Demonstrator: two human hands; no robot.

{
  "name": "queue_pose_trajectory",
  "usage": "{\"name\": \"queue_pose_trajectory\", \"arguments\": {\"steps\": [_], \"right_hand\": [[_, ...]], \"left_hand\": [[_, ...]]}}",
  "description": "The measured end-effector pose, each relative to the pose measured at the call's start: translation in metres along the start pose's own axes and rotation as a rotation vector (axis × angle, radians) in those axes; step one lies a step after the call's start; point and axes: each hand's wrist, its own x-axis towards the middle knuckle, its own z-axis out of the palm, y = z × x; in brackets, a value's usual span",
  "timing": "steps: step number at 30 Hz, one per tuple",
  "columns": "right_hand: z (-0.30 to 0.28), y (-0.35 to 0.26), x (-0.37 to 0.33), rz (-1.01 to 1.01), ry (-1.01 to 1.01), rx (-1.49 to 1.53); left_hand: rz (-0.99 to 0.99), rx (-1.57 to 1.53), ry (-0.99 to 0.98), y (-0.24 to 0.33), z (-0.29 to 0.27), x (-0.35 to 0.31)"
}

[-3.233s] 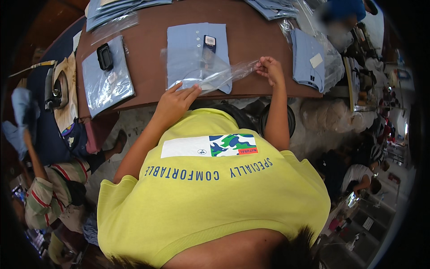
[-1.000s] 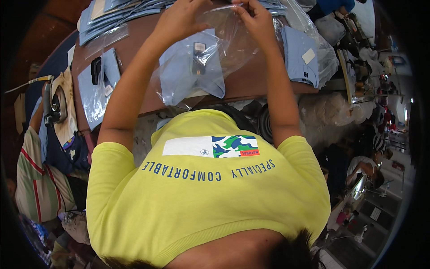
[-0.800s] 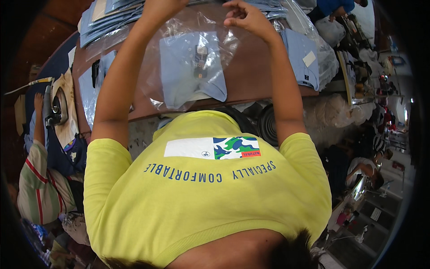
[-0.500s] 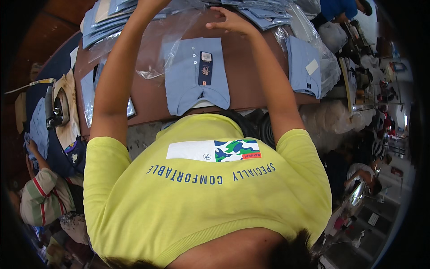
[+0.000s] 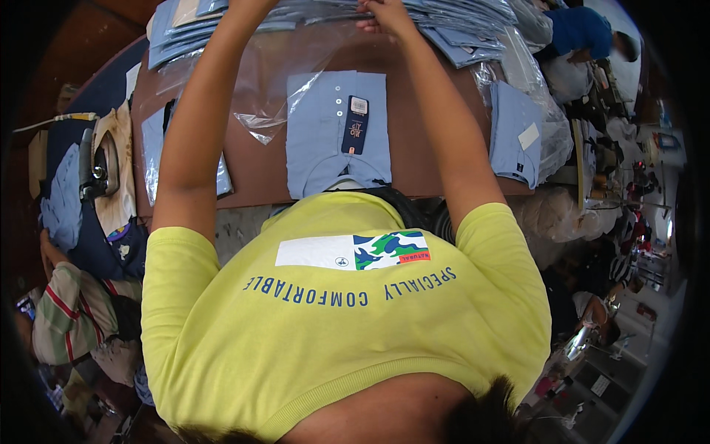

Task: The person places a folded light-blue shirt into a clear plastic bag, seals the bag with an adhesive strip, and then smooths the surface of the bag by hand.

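A folded light-blue shirt [image 5: 314,126] lies on the brown table before me, collar toward me, with a dark hang tag [image 5: 355,133] on its front. Over the shirt's far left part spreads a clear plastic bag [image 5: 259,96]. My left hand [image 5: 253,6] is at the top edge beside the bag's far end; its fingers are cut off from view. Farther right, my right hand [image 5: 383,16] has its fingers curled together near the bag's far right edge. What they pinch is too small to make out.
Stacks of bagged blue shirts [image 5: 466,22] line the far side. Folded shirts [image 5: 514,137] lie at right, and a bagged one [image 5: 155,140] at left. An iron [image 5: 92,166] stands on the left, near a person in a striped top [image 5: 74,311]. Another person [image 5: 580,33] is far right.
My right hand has gone from spread fingers to curled ones, moving slightly up and right. The view has shifted a little, so the table things sit lower and farther right.
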Motion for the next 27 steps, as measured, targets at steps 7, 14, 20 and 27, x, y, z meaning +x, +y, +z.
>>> {"name": "queue_pose_trajectory", "arguments": {"steps": [7, 14, 20, 27], "right_hand": [[-0.043, -0.028, 0.033, -0.160, 0.120, 0.523], [-0.011, -0.069, -0.135, -1.039, 0.555, -0.126], [0.007, 0.069, -0.169, -0.685, 0.384, -0.248], [0.006, 0.129, -0.143, -0.486, 0.405, -0.391]], "left_hand": [[-0.377, -0.113, -0.238, -0.009, 0.013, 0.055], [0.139, -0.453, 0.364, -0.028, -0.012, -0.055], [-0.301, -0.819, 0.052, -0.017, 0.062, -0.199], [-0.412, -0.616, -0.232, -0.035, 0.092, -0.230]]}}
